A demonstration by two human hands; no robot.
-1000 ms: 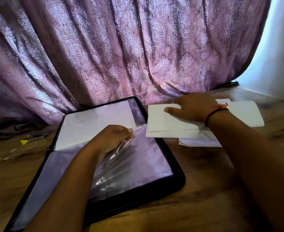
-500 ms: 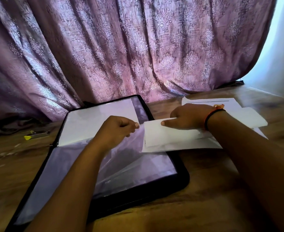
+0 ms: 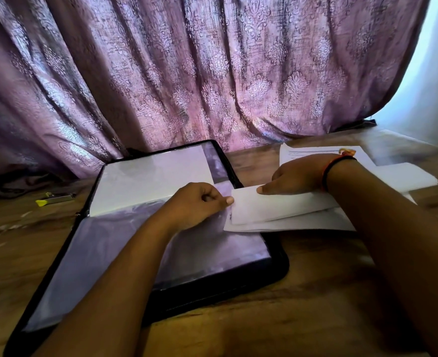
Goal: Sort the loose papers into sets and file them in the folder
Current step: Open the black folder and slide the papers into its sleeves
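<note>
Two grips: left hand [image 3: 199, 203] pinches clear sleeve [image 3: 212, 253] of folder [image 3: 278, 267] mid-frame; right hand [image 3: 299, 173] holds paper set [image 3: 277, 208]. Sheets likely light, floppy, slippery; hold near leading edge.

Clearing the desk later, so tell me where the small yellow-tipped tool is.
The yellow-tipped tool lies on the wooden table at the far left of the head view, left of the open folder and near the curtain's hem.
</note>
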